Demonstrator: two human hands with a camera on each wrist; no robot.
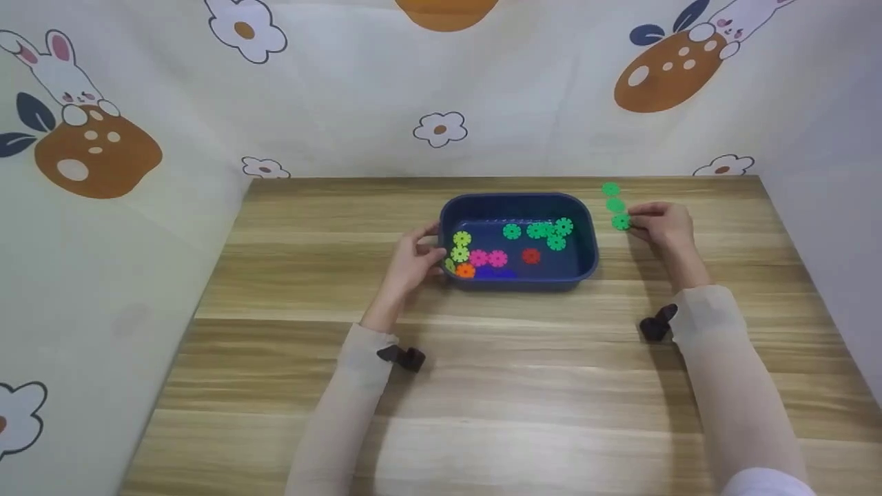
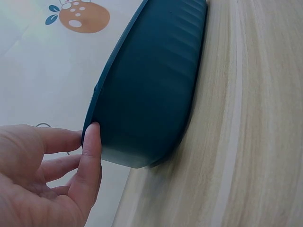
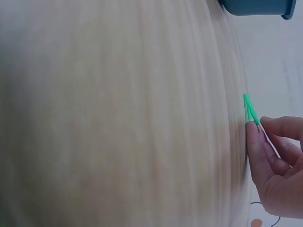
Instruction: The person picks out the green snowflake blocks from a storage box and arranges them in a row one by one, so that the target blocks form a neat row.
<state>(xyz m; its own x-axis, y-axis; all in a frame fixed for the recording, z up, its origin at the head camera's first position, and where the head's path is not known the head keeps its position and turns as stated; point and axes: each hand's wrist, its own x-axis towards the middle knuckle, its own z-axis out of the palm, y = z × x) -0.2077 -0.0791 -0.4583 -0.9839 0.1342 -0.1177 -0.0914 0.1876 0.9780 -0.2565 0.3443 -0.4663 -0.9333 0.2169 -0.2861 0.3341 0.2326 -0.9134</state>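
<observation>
Left hand: at the tray's left end, the hand (image 1: 408, 265) pinches the rim, its fingers (image 2: 92, 153) nearly together with only the thin wall between them.
Right hand: to the right of the tray, the hand (image 1: 667, 226) pinches the nearest disc (image 1: 621, 222) of a green row by its edge; its fingers are almost closed, with the thin disc between the tips.
Green row: the held disc, a middle disc (image 1: 615, 205) and a far disc (image 1: 610, 189) run in a short line toward the desk's back edge; whether they are linked I cannot tell. From the right wrist, green pieces show edge-on, two of them meeting at a slant.
Tray: dark blue, with rounded corners, the tray (image 1: 520, 284) sits on the desk between the two hands.
Tray, right part: five green discs (image 1: 556, 242) toward the back, four of them bunched, and a red disc (image 1: 530, 255) in front of them.
Tray, left part: yellow discs (image 1: 460, 254), two pink discs (image 1: 497, 258) side by side, an orange disc (image 1: 466, 271), and something blue (image 1: 497, 274) along the near wall, partly hidden.
Desk: wood-grained, the desk (image 1: 289, 275) meets a cloth (image 1: 358, 103) printed with rabbits, fruit and flowers.
Wrists: each pale sleeve (image 1: 716, 365) has a small black device (image 1: 656, 326) at its cuff.
</observation>
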